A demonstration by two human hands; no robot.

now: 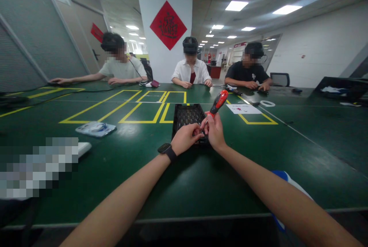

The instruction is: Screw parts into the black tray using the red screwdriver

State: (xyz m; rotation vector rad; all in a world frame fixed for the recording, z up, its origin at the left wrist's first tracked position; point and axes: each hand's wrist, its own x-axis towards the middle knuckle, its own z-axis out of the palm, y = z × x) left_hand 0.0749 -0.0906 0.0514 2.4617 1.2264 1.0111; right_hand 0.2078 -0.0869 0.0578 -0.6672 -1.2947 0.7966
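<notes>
A black tray-like case [188, 113] with rows of small details inside lies on the green table in front of me. My right hand [215, 132] is closed around the lower part of a screwdriver [219, 103] with a red and black handle. The screwdriver is tilted, its handle up to the right and its shaft down toward the near right corner of the case. My left hand [186, 137], with a dark watch on the wrist, is closed in a pinch beside the shaft over the case's near edge. Whatever its fingertips hold is too small to make out.
The green table [138, 178] carries yellow tape outlines. A pale plastic packet [96, 128] lies at left, near a pixelated white object [83, 149]. Right of the case are a white paper [244, 109] and a tape roll [267, 103]. Three people sit across the table.
</notes>
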